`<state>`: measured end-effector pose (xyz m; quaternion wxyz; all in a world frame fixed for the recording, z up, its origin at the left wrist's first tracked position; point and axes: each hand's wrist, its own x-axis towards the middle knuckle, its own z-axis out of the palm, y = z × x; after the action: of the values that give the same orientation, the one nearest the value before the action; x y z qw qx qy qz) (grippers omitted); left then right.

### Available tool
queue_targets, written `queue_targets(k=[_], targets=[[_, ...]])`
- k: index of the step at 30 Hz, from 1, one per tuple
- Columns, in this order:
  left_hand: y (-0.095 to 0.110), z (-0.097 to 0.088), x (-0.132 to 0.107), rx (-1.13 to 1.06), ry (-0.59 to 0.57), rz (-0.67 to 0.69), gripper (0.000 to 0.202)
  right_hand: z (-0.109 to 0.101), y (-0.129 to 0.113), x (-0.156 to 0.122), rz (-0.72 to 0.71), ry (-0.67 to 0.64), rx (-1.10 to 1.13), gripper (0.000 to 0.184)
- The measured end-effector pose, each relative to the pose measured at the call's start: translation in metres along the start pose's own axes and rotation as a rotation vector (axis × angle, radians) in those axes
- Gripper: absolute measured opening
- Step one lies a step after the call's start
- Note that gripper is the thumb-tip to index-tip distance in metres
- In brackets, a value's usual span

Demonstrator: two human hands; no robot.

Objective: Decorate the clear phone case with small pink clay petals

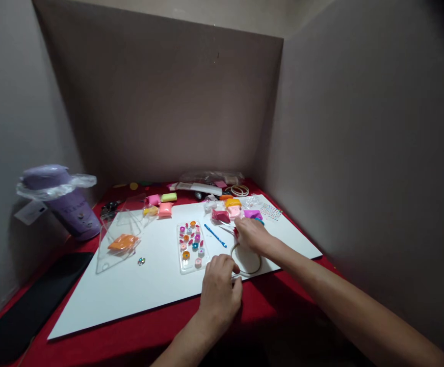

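Low at the board's front edge, my left hand (222,285) is closed, thumb and fingers pinched on a thin beige cord (259,269) that curves in a loop to the right. My right hand (251,235) is closed above this loop, around a small tool with red handles and pale narrow blades, apparently scissors (226,228); the fingers cover most of it. Left of my hands lies a clear phone case (192,248) dotted with colourful flower-like pieces and small red bits. A blue pen-like stick (215,236) rests between the case and my right hand.
Clay packets in red (220,216), purple (252,214) and coral (165,209) lie along the back of the white board (130,300). Clear sheets with an orange packet (123,242), a gem sheet (271,212) and a purple tumbler (67,204) stand around. Walls enclose the table.
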<state>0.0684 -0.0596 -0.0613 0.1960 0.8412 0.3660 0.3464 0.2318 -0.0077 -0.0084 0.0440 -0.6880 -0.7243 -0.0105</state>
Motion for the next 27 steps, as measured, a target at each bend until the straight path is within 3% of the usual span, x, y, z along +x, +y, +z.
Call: queue_targets(k=[3,7,13,15,19,27], targets=[[0.0,-0.002,0.0,-0.032,-0.001,-0.006,0.02,-0.013,0.006,-0.01,0.064,0.04,0.237,0.024],[0.0,-0.003,0.0,-0.074,0.014,-0.012,0.02,-0.023,0.011,-0.048,0.101,0.054,0.605,0.018],[-0.003,0.0,-0.001,-0.126,0.058,-0.034,0.021,-0.009,-0.005,-0.122,0.229,-0.226,1.033,0.02],[-0.004,0.001,-0.001,-0.129,0.065,-0.038,0.02,-0.002,-0.008,-0.137,0.368,-0.386,1.242,0.024],[-0.004,0.003,0.0,-0.128,0.081,-0.046,0.019,0.007,-0.005,-0.145,0.441,-0.516,1.558,0.031],[-0.006,0.005,0.0,-0.1,0.08,-0.051,0.019,0.01,-0.002,-0.136,0.41,-0.584,1.617,0.035]])
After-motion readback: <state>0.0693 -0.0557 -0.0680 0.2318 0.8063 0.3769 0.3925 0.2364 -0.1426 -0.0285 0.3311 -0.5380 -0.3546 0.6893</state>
